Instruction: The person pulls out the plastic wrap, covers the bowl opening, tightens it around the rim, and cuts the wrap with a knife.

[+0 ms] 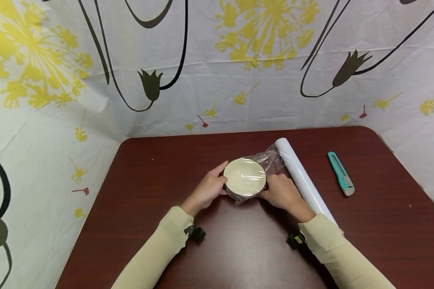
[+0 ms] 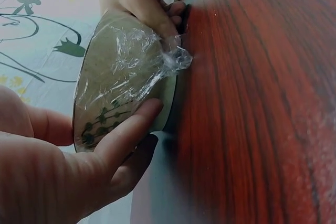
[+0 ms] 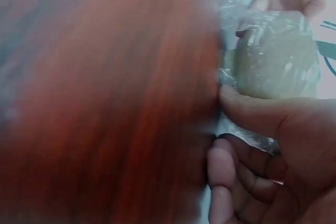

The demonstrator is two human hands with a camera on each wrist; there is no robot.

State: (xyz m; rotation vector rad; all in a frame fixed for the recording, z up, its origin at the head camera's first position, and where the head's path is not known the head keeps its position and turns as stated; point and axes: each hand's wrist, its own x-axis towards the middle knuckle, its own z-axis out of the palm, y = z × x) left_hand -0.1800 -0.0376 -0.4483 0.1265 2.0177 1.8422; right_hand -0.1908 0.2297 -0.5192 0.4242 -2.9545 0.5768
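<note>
A cream bowl (image 1: 244, 177) stands near the middle of the table, with clear cling film stretched over its mouth and crumpled along its side. My left hand (image 1: 207, 189) grips the bowl from the left, thumb at the rim and fingers along the wall, where a dark green leaf print shows in the left wrist view. At the bowl's right side, my right hand (image 1: 283, 193) has curled fingers and pinches the cling film (image 3: 251, 136) close to the wall. Loose film (image 1: 269, 160) spreads from the bowl toward a long white roll (image 1: 305, 180).
The white roll lies slantwise just right of my right hand and under the right forearm. Farther right lies a teal utility knife (image 1: 341, 174). The dark red table (image 1: 173, 160) ends at a patterned cloth (image 1: 202, 96) behind and on both sides.
</note>
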